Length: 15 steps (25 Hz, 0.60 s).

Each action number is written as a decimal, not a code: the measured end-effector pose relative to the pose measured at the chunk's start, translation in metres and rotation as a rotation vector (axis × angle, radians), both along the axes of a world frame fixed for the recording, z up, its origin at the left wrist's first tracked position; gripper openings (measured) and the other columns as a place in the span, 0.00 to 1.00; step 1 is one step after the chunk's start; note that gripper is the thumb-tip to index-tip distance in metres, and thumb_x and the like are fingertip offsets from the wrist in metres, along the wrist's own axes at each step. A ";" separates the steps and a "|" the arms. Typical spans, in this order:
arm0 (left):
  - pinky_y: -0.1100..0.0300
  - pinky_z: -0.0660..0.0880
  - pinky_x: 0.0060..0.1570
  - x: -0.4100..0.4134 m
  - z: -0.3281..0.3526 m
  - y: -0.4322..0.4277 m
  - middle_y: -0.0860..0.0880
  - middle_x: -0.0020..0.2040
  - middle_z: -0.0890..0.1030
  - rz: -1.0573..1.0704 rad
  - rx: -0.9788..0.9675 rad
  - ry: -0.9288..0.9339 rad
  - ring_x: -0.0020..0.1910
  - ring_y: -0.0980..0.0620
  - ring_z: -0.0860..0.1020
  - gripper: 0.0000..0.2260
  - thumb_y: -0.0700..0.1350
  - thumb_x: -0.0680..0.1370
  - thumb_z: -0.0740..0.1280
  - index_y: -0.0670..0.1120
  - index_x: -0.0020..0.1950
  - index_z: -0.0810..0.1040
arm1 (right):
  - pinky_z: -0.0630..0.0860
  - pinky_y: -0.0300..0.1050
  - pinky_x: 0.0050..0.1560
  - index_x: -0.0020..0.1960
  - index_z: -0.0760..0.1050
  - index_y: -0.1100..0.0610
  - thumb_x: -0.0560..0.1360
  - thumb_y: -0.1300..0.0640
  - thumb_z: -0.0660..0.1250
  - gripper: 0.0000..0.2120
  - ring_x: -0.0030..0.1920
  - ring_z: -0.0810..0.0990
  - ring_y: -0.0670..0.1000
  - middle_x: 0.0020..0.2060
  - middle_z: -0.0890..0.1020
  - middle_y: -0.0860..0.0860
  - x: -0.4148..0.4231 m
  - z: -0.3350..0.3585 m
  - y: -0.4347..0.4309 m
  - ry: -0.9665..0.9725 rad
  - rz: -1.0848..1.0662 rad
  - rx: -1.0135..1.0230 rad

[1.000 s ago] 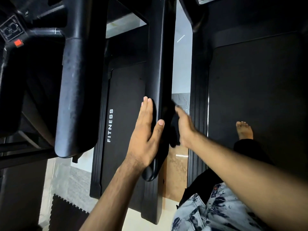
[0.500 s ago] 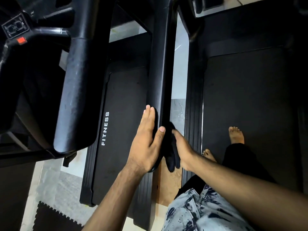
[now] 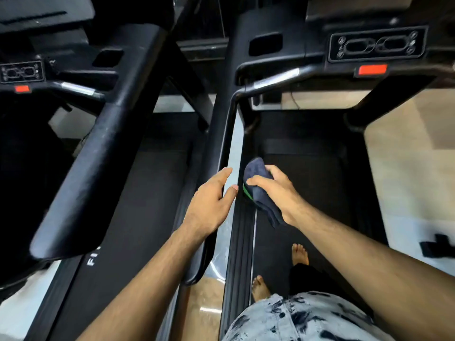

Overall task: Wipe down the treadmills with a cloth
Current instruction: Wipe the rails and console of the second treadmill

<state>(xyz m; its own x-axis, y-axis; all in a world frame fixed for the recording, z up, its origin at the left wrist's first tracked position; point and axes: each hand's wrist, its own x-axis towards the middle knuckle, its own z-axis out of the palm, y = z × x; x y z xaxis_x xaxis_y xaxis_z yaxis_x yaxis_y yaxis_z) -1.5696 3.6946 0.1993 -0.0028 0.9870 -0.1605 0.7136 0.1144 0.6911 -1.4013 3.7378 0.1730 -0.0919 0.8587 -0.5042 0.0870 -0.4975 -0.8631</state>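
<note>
One dark cloth [image 3: 258, 193], bunched with a green strip showing at its edge, sits in our right hand [image 3: 278, 193], thumb and fingers curled round it so that a wad pokes out ahead of the knuckles and a tail hangs below the wrist; held that way, we judge, it gives a firm pad to rub with. It hangs in the air just right of the long black side rail [image 3: 221, 153] that runs between the two treadmills, above the belt [image 3: 307, 193] we stand on barefoot. Our left hand [image 3: 211, 205] is released, fingers straight, lying over that same rail, likely to steady us or the rail; whether it actually touches we cannot tell. Further out, the right treadmill's console [image 3: 376, 44] with its red tab [image 3: 372, 69] lies ahead, and the neighbouring treadmill's thick arm [image 3: 98, 156] slants across on the left.
</note>
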 end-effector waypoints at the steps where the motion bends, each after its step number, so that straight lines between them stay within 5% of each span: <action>1: 0.57 0.62 0.73 0.006 0.004 0.008 0.56 0.74 0.68 -0.019 0.003 0.006 0.73 0.58 0.65 0.23 0.52 0.81 0.61 0.52 0.76 0.65 | 0.75 0.40 0.39 0.55 0.77 0.50 0.70 0.56 0.73 0.14 0.45 0.82 0.48 0.46 0.84 0.49 0.009 0.007 0.008 -0.036 0.015 0.021; 9: 0.60 0.66 0.67 0.089 0.048 0.090 0.53 0.72 0.72 -0.215 0.060 0.099 0.66 0.52 0.73 0.22 0.52 0.82 0.60 0.52 0.76 0.65 | 0.79 0.52 0.52 0.59 0.73 0.40 0.63 0.51 0.68 0.24 0.48 0.81 0.51 0.48 0.82 0.46 0.110 0.052 0.074 -0.429 -0.191 0.209; 15: 0.54 0.69 0.66 0.195 0.072 0.171 0.53 0.70 0.74 -0.413 0.138 0.156 0.65 0.51 0.74 0.23 0.54 0.81 0.60 0.53 0.76 0.64 | 0.78 0.51 0.53 0.63 0.74 0.50 0.72 0.59 0.63 0.20 0.50 0.82 0.57 0.50 0.82 0.54 0.212 0.074 0.122 -0.365 -0.454 0.248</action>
